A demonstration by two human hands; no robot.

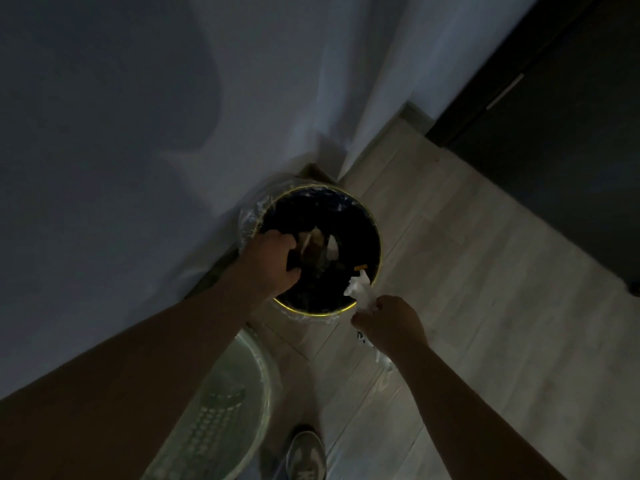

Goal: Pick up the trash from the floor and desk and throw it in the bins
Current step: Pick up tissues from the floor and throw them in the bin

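A pale mesh bin (264,375) stands by the wall. The left hand (273,261) hangs over the black bin's (378,233) left rim with its fingers curled; I cannot tell whether it holds anything. The right hand (391,323) pinches crumpled white paper (360,291) at the near right rim.

Showing the bin (378,237) standing on the floor (485,271) against the wall (138,133) at left, scraps (322,244) lying inside. Placing the left hand (273,261) over the bin's left side, the right hand (389,323) at its near right rim, holding a crumpled wad (360,291) over that rim. Setting a basket (221,410) nearer, shoe (306,452) just right.
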